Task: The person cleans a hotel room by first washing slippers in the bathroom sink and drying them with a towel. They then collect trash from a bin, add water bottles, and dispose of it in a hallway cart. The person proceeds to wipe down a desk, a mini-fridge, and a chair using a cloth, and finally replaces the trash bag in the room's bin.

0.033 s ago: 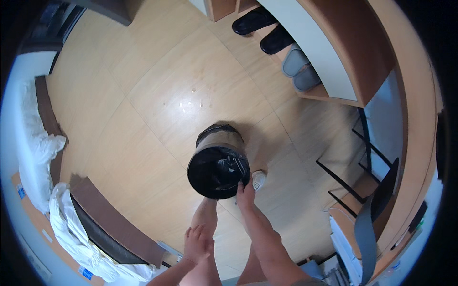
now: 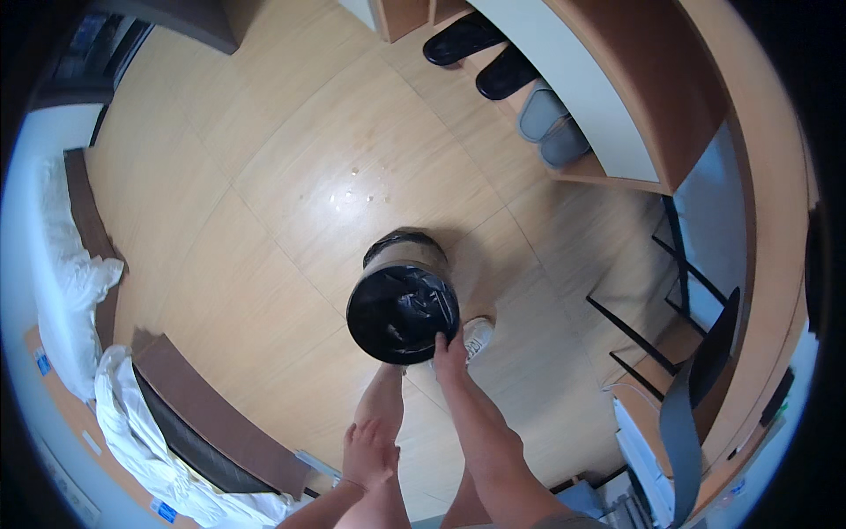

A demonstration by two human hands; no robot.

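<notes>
In front of my legs, a trash bin (image 2: 410, 258) with a black liner (image 2: 379, 309) folded over its rim is held with its mouth turned up toward me. My right hand (image 2: 451, 354) grips the near right part of that rim, the thumb over the liner. Crumpled dark plastic shows inside the bin, and the bottom is hard to make out. My left hand (image 2: 370, 451) is at my left knee, fingers loosely apart with nothing in them; whether it rests on the knee I cannot tell. Small pale bits (image 2: 355, 196) lie scattered on the floor beyond the bin.
Black slippers (image 2: 507, 72) and grey slippers (image 2: 552, 132) sit on a low shelf at the far right. A chair (image 2: 696, 353) stands by the desk (image 2: 775, 132) on the right. On the left are white bedding (image 2: 132, 414) and a brown bed edge (image 2: 216, 414).
The bin's mouth has shifted up very slightly, and more of the white shoe beside it shows. Both hands keep nearly the same places.
</notes>
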